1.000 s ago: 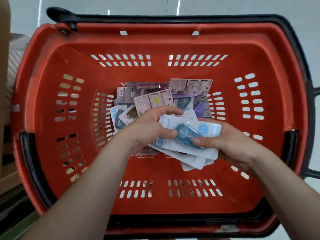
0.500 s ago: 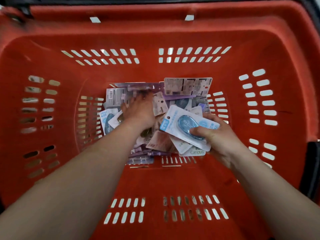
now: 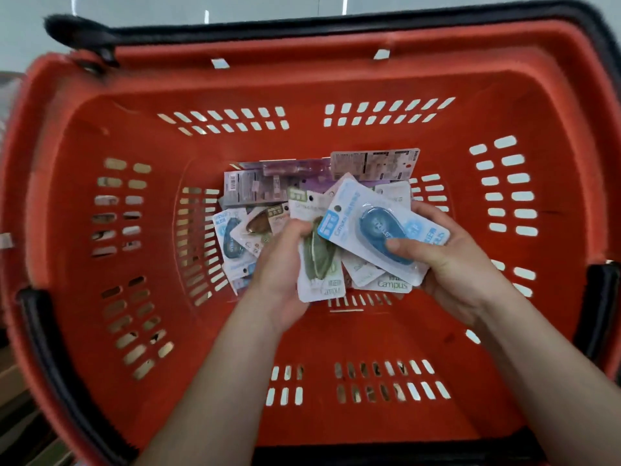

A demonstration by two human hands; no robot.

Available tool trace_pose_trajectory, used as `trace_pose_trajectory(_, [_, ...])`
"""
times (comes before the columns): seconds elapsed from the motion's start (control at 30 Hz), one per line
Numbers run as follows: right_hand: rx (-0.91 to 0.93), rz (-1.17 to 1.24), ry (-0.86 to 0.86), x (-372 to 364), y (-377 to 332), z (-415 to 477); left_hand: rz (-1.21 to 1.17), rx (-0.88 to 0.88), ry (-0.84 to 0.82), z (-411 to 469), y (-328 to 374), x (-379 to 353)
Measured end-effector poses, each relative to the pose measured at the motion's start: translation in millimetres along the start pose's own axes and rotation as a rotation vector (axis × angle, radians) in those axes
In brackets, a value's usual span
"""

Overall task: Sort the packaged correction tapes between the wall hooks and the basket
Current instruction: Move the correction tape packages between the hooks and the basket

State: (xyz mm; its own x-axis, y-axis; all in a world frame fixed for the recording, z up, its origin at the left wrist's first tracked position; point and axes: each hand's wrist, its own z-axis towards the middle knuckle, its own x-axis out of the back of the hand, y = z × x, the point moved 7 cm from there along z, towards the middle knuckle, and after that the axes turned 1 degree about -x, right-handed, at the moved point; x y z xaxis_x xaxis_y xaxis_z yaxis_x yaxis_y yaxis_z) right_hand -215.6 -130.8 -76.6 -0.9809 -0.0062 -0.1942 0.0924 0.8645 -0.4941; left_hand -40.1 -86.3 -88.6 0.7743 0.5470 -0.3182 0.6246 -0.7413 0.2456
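Correction tapes lie heaped on the floor of one red basket. Left hand pinches one green pack; right hand grasps a fanned stack of at least three, one blue pack uppermost.

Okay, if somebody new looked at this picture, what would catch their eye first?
The big red basket fills the view. At its middle, the right hand holds a stack with a blue pack on top, and the left hand grips a green pack beside it. More packs lie in a pile on the basket floor beyond the hands.
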Motion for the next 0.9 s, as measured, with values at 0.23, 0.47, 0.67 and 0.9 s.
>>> trace_pose_trajectory(0.23, [-0.056,-0.023,-0.223,-11,-20,-33,0.074,-0.037,-0.050,-42,23,-10])
trace_pose_trajectory(0.47, [-0.131,0.079,-0.254,-21,-36,-74,0.250,-0.226,-0.011,-100,63,-15])
trace_pose_trajectory(0.67, [-0.063,0.351,-0.052,-24,-65,-116,0.237,-0.428,0.074,-179,99,-9])
trace_pose_trajectory(0.9, [0.100,-0.061,-0.109,-56,-127,-194,0.310,-0.430,-0.046,-272,119,-24])
